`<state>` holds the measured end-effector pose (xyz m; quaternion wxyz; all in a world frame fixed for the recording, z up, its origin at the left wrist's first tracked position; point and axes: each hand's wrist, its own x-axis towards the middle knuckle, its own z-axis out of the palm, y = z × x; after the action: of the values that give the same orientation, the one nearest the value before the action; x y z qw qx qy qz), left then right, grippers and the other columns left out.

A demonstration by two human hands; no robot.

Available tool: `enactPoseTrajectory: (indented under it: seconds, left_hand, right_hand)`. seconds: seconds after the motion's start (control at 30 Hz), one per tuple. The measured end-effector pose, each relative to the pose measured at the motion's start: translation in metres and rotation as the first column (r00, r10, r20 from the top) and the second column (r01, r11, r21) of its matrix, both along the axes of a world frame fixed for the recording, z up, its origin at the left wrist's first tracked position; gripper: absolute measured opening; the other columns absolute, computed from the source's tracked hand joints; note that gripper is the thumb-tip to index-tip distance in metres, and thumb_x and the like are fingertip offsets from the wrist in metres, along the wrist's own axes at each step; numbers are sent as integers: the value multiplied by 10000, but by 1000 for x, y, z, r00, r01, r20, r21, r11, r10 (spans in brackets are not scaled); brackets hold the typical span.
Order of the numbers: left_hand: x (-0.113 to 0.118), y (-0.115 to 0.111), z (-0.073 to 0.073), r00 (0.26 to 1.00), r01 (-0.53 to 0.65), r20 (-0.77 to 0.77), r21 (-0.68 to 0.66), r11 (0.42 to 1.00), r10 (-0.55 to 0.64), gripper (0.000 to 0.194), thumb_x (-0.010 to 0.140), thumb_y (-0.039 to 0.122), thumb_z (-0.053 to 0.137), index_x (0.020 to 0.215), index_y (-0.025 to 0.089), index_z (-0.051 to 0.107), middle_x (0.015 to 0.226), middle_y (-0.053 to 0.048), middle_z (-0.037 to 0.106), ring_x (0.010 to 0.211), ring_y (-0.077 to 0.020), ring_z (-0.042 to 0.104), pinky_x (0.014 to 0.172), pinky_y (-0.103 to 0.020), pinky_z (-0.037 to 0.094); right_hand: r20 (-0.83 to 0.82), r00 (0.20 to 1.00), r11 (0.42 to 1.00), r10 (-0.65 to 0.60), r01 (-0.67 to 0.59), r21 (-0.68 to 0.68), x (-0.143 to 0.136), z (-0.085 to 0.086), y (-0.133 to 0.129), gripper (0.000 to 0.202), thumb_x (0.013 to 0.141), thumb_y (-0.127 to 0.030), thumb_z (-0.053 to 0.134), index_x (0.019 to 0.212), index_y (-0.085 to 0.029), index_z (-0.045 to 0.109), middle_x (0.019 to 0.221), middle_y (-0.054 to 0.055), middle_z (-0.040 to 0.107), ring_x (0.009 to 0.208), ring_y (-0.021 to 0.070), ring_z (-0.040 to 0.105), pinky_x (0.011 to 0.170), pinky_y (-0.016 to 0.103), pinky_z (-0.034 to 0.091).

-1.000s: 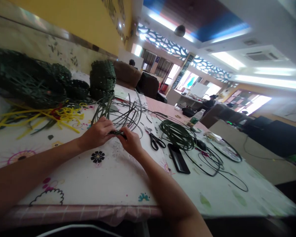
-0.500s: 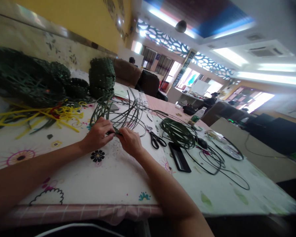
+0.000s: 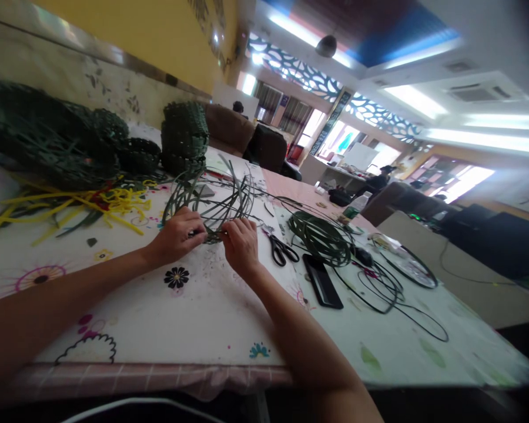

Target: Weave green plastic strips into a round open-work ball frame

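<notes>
- Dark green strips (image 3: 212, 237) at frame centre, over the surface (image 3: 194, 329), loose lengths arcing above the hands.
- Left hand (image 3: 176, 236): I read a narrow grip, holding the strips' near edge.
- Right hand (image 3: 241, 245): fingertips pinched on the same edge, just beside.
- Step in hand, I judge: working strips together at that edge.
- Next move calls, I think, for a steady left and fine right-hand placing.
- Scissors (image 3: 283, 250) right of centre, apart from both hands.
</notes>
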<state>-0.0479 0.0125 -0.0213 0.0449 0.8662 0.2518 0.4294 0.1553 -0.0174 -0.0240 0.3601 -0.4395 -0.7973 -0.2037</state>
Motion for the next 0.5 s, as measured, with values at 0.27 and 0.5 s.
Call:
enactPoseTrajectory:
  seconds: [0.27, 0.5]
  left_hand:
    - [3, 0, -3, 998, -59, 5, -82, 995, 59, 247, 938, 274, 484, 735, 177, 584, 754, -44, 580, 796, -204, 485, 767, -360, 373]
    - [5, -2, -3, 996, -87, 23, -41, 995, 88, 246, 943, 271, 472, 726, 186, 551, 733, -39, 566, 769, -202, 483, 747, -369, 378]
  right_hand:
    - [-38, 996, 992, 85, -81, 93, -5, 10, -15, 173, 1004, -216, 440, 948, -198, 603, 924, 75, 627, 916, 196, 553, 855, 334, 405]
    - [-92, 996, 987, 7, -22, -162, -11, -1, -12, 250, 1012, -224, 402, 898, -183, 621, 868, 84, 629, 810, 181, 575, 750, 284, 432]
